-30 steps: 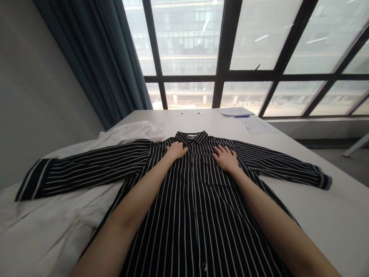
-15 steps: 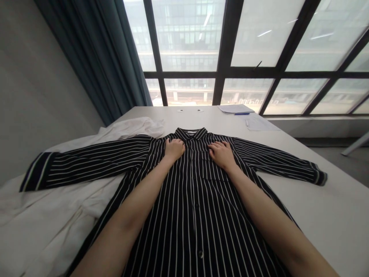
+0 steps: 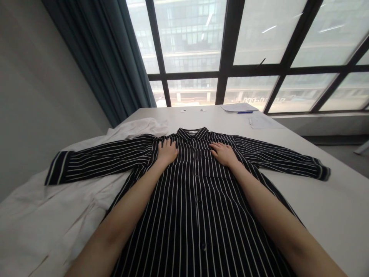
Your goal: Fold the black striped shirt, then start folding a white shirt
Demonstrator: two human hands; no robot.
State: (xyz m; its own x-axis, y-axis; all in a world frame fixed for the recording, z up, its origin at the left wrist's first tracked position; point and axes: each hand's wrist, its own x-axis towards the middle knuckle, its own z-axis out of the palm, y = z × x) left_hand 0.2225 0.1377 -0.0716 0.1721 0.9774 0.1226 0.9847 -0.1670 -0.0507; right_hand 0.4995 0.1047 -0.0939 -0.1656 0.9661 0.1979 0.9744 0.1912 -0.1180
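Your left hand [image 3: 167,151]: fingers spread, flat on striped shirt [image 3: 190,204] just beside collar [image 3: 192,133]. Your right hand [image 3: 223,153]: fingers apart, flat above chest pocket [image 3: 215,169]. Neither grips. Shirt lies buttoned, sleeves out, on worktop [image 3: 331,207], one sleeve over white cloth [image 3: 43,219]. Judged light, limp, slippery; pinch at shoulder seams.

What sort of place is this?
Probably an office or meeting room: a white table beside tall windows facing an office block, with papers and a blue pen at its far end. The left hand and right hand lie flat on a striped shirt.
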